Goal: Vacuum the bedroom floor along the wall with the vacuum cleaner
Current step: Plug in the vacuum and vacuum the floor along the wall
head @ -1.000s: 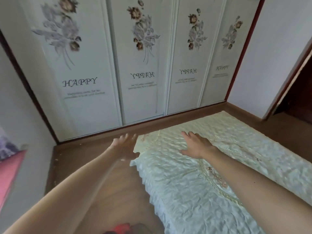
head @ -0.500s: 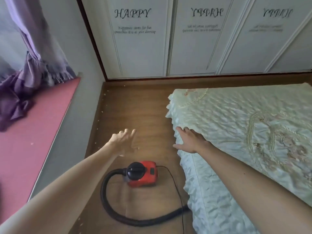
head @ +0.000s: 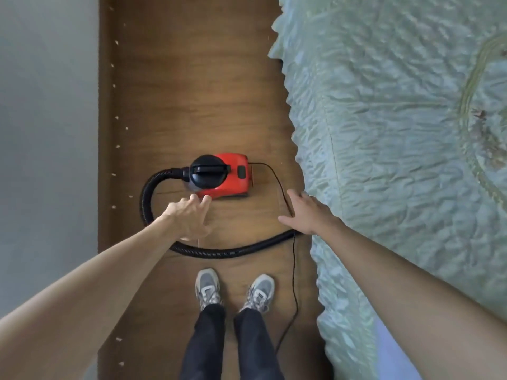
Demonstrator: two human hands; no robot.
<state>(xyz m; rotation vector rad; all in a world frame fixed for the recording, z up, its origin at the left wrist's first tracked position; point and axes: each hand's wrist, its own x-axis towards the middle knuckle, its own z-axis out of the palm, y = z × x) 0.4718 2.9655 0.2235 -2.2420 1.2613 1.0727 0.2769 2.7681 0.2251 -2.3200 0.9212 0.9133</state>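
both open hands [head: 189, 215] [head: 307, 212] hover over red vacuum cleaner [head: 222, 178] on floor [head: 192, 91].

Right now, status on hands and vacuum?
Both hands empty: left hand open above hose, right hand open. Vacuum cleaner untouched on floor. Cord trailing beside feet.

The head tipped straight down, so the wardrobe doors slid out of sight and grey sneakers [head: 207, 288] appeared. The left hand [head: 186, 216] dropped beside the red-and-black canister vacuum cleaner [head: 219, 178]; the right hand [head: 307, 213] left the pale quilted bedspread [head: 397, 149], hanging over its edge.
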